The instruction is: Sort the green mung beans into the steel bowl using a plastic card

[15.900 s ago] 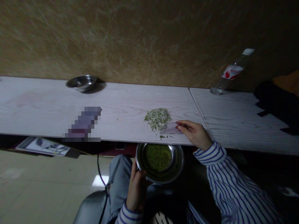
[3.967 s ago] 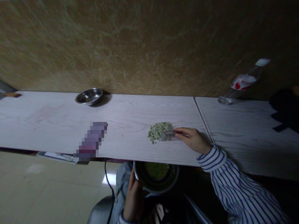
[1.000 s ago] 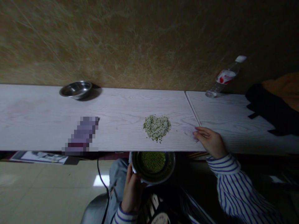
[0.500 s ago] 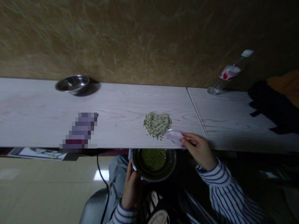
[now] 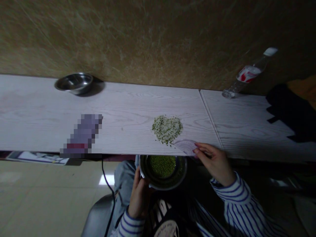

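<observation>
A heart-shaped pile of green and white grains (image 5: pixel 167 128) lies on the pale wooden table (image 5: pixel 138 108). My right hand (image 5: pixel 214 162) pinches a small clear plastic card (image 5: pixel 186 146) at the table's front edge, just right of and below the pile. My left hand (image 5: pixel 138 197) grips the rim of a steel bowl of green beans (image 5: pixel 162 171), held below the table edge over my lap.
An empty steel bowl (image 5: pixel 73 83) stands at the back left by the wall. A blurred flat object (image 5: pixel 82 135) lies near the front edge. A plastic water bottle (image 5: pixel 248 74) leans at the back right, with dark and orange cloth (image 5: pixel 292 112) beside it.
The loose pile has been shaped into a heart. My right hand with the card drew back to the right, then came in to the front edge below the pile. The bowl stays in my left hand.
</observation>
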Motion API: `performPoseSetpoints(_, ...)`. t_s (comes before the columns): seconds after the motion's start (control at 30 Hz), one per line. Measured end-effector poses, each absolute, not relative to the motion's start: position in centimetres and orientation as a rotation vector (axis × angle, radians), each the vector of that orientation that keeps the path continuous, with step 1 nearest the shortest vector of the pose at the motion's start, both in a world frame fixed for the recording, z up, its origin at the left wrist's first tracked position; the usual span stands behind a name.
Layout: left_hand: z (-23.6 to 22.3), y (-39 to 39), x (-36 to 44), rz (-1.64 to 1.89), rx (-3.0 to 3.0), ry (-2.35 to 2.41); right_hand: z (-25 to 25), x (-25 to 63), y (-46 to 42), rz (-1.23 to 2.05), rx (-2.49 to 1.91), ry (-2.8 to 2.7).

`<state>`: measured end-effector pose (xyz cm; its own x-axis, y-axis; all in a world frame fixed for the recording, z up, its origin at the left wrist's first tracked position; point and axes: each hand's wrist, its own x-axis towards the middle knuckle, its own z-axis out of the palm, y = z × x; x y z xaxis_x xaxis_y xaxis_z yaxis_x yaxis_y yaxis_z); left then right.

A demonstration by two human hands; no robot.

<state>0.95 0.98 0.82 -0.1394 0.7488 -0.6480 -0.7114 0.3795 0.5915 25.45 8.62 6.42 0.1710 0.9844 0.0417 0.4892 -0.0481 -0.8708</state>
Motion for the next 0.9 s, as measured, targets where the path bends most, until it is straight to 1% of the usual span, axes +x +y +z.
performPoseSetpoints(0.9,0.83,1.12,0.99,1.271,0.045,1.199,6.69,24.75,9.4,0.725,-1.652,-1.492)
